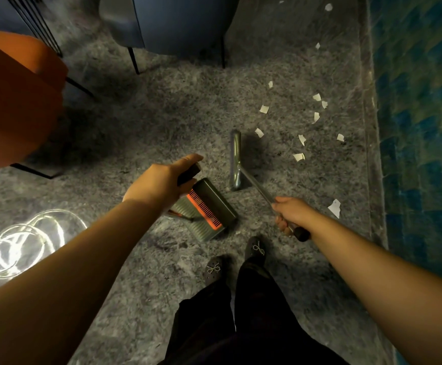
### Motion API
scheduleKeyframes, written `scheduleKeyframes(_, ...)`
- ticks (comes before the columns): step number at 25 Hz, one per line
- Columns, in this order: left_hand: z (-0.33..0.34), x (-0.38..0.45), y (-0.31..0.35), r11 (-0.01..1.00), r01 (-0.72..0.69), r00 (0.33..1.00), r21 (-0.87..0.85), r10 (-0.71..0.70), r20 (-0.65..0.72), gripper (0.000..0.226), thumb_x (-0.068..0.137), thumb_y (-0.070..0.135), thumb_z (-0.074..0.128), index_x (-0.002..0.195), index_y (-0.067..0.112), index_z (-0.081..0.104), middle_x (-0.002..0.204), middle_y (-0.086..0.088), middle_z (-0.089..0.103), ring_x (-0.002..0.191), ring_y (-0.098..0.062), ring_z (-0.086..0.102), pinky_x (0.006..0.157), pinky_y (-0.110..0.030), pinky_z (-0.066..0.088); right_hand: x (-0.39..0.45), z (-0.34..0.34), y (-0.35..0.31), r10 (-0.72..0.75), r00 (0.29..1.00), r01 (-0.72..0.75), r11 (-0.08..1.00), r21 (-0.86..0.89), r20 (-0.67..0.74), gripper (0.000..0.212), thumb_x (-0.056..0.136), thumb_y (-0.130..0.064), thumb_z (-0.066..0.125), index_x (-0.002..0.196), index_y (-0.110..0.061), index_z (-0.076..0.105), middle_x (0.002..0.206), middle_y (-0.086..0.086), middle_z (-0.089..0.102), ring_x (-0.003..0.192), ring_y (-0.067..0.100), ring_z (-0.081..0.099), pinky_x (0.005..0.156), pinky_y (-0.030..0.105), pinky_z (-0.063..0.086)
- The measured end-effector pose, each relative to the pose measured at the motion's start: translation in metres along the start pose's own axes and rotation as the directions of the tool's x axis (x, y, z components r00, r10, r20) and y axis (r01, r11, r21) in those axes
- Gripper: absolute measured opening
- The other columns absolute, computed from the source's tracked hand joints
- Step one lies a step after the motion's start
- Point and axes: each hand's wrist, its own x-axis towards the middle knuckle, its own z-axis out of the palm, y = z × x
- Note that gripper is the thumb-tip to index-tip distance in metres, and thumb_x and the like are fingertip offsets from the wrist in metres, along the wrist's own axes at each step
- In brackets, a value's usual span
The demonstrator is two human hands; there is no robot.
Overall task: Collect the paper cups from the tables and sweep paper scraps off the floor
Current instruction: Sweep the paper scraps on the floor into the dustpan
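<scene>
Your left hand (162, 185) grips the dustpan (206, 209) handle, your right hand (289, 214) the broom (237, 164). Scraps (298, 156) lie unswept just right of the broom head; the pan looks empty, though dim. No cups in view.

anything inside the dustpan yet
No scraps visible in the dustpan; only its orange comb teeth show. The left hand covers its upper corner, so that part is hidden.

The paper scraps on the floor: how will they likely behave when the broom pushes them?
The paper scraps look thin and small, so probably very light and apt to flutter or scatter. Several have curled edges, so the broom head may slide under or flip some. The stone-like floor seems smooth; they should slide easily.
</scene>
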Motion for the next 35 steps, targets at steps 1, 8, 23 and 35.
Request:
scheduleKeyframes(1, 0.000, 0.000, 0.001, 1.000, 0.000, 1.000, 0.000, 0.000, -0.002, 0.058, 0.092, 0.038, 0.061, 0.140, 0.057, 0.032, 0.109, -0.004, 0.068, 0.093, -0.025, 0.066, 0.075, -0.033, 0.051, -0.001, 0.000, -0.001, 0.027, 0.999, -0.028, 0.999, 0.021, 0.026, 0.013, 0.102, -0.015, 0.041, 0.101, -0.021, 0.052, 0.059, 0.008, 0.044, 0.028, 0.009, 0.039, 0.033, 0.014, 0.034)
scheduleKeyframes(8, -0.003, 0.004, 0.011, 1.000, 0.005, 1.000, 0.025, -0.006, 0.015, 0.057, 0.093, 0.041, 0.059, 0.140, 0.057, 0.031, 0.108, -0.004, 0.068, 0.095, -0.026, 0.065, 0.078, -0.040, 0.055, -0.038, -0.001, -0.004, 0.123, 0.987, -0.137, 0.981, 0.138, 0.105, 0.042, 0.102, -0.015, 0.041, 0.143, -0.024, 0.035, 0.062, 0.006, 0.043, 0.028, 0.006, 0.036, 0.032, 0.012, 0.032)
scheduleKeyframes(23, -0.011, 0.028, 0.026, 1.000, 0.010, 1.000, 0.029, -0.011, 0.022, 0.056, 0.094, 0.039, 0.058, 0.140, 0.056, 0.031, 0.107, -0.004, 0.066, 0.087, -0.020, 0.063, 0.071, -0.034, 0.053, -0.014, 0.001, -0.020, 0.000, 0.999, 0.003, 0.998, -0.061, 0.046, 0.039, 0.102, -0.015, 0.040, 0.140, -0.018, 0.043, 0.061, 0.005, 0.047, 0.038, 0.009, 0.042, 0.034, 0.015, 0.035)
scheduleKeyframes(35, -0.006, 0.019, 0.036, 0.999, -0.015, 1.000, 0.040, 0.014, 0.026, 0.057, 0.094, 0.037, 0.058, 0.142, 0.052, 0.032, 0.106, -0.004, 0.067, 0.081, -0.020, 0.062, 0.069, -0.031, 0.050, -0.054, 0.006, 0.013, 0.078, 0.989, -0.092, 0.990, 0.108, 0.127, 0.050, 0.101, -0.021, 0.044, 0.149, -0.025, 0.029, 0.063, 0.007, 0.047, 0.031, 0.006, 0.040, 0.034, 0.013, 0.033)
